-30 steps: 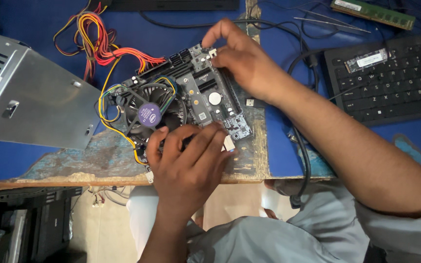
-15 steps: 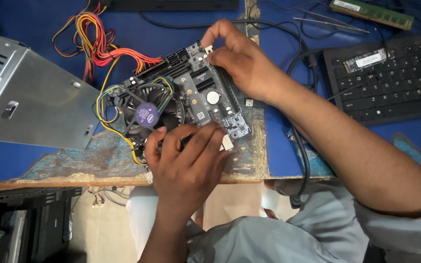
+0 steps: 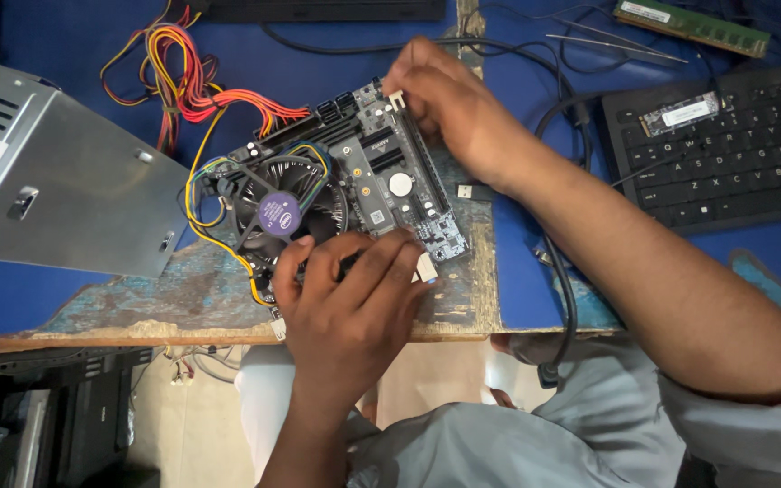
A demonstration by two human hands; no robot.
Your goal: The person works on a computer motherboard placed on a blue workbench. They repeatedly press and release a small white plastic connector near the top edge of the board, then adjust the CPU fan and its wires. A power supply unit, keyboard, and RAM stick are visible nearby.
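A dark motherboard (image 3: 381,172) with a round cooler fan (image 3: 282,212) lies on the blue table, tilted. My left hand (image 3: 350,298) rests on the board's near edge, fingers curled over it next to the fan, covering a small white part. My right hand (image 3: 449,104) grips the board's far right corner by a small white connector. Both hands hold the board.
A grey metal power supply (image 3: 56,181) lies at the left, its red, yellow and orange cables (image 3: 187,81) running to the board. A black keyboard (image 3: 725,154) sits at the right, with a small circuit stick on it. A green memory stick (image 3: 689,23) lies at the far right. Black cables (image 3: 567,271) cross the table.
My hands and the motherboard have barely shifted; the left fingers adjust slightly on the near edge.
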